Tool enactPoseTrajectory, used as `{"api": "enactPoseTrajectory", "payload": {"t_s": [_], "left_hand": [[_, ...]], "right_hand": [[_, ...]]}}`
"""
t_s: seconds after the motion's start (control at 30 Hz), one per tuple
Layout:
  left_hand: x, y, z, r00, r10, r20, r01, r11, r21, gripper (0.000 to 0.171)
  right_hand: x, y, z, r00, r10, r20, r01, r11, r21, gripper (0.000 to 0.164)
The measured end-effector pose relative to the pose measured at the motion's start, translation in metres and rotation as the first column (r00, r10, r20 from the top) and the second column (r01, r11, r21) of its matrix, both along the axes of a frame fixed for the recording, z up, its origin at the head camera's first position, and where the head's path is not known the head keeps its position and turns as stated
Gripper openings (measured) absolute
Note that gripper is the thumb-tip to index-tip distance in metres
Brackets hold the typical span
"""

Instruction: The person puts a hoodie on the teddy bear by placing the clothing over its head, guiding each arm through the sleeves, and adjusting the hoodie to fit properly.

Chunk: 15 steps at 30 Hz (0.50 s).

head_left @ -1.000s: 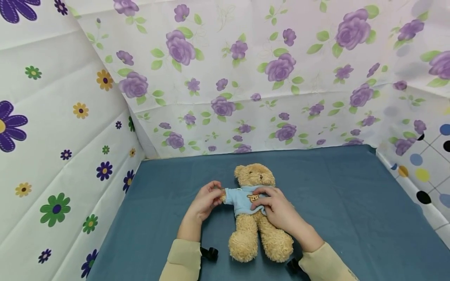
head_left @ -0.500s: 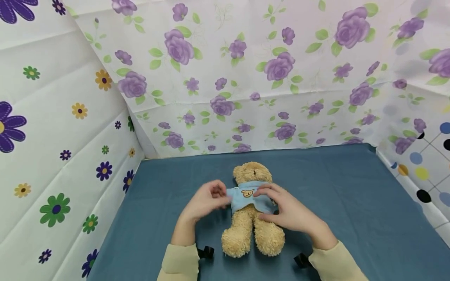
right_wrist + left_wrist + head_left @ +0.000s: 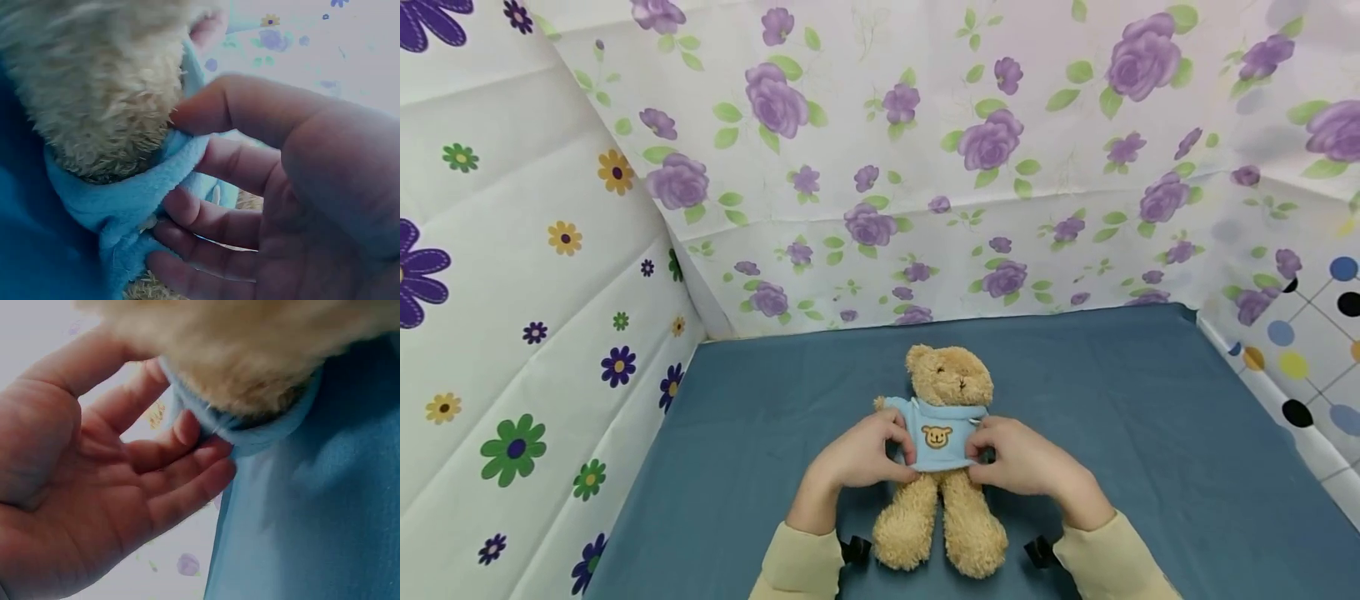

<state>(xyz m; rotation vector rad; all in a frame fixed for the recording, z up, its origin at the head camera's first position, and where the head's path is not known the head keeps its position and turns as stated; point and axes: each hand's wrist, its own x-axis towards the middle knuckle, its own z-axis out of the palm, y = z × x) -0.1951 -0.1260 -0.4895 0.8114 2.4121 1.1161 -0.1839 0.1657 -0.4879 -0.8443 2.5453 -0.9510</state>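
Observation:
A tan teddy bear (image 3: 951, 375) lies on its back, head away from me, wearing a light blue shirt (image 3: 937, 417) with a bear-face patch. At the shirt's lower left corner, my left hand (image 3: 868, 450) pinches the hem between thumb and fingers. My right hand (image 3: 1022, 454) pinches the hem at the opposite corner. In the right wrist view the shirt's edge (image 3: 144, 187) runs between thumb and index finger, with the other fingers loosely bent against the cloth. The left wrist view shows the left fingers (image 3: 194, 481) by the hem, the thumb tip partly behind fur.
A dark blue cloth (image 3: 1120, 400) covers the table under the bear. White sheets with purple roses (image 3: 868, 225) hang behind it, and a flower-printed sheet (image 3: 512, 450) stands on the left. Black straps (image 3: 856, 550) circle both wrists.
The left hand has left the bear's arm for the shirt's lower left corner. My right hand has gone from the bear's belly to the right hem. The shirt front now lies straighter.

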Motion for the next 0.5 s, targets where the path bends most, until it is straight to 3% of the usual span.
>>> {"api": "enactPoseTrajectory", "payload": {"t_s": [0.13, 0.23, 0.37, 0.5], "left_hand": [[0.002, 0.002, 0.0, 0.984, -0.101, 0.145, 0.101, 0.995, 0.007, 0.015], [0.003, 0.004, -0.001, 0.97, -0.12, 0.21, 0.12, 0.993, 0.015, 0.015], [0.004, 0.004, 0.0, 0.983, -0.04, 0.181, 0.043, 0.999, -0.009, 0.022], [0.002, 0.005, -0.003, 0.996, 0.074, 0.04, -0.072, 0.997, -0.031, 0.031]], "right_hand": [[0.002, -0.001, -0.004, 0.998, 0.058, 0.013, -0.058, 0.998, -0.01, 0.024], [0.004, -0.002, -0.004, 0.998, 0.054, 0.025, -0.054, 0.998, -0.011, 0.023], [0.004, -0.006, -0.005, 0.998, -0.034, 0.05, 0.034, 0.999, -0.007, 0.025], [0.002, -0.014, -0.011, 0.989, -0.149, -0.016, 0.149, 0.989, -0.017, 0.028]]}}
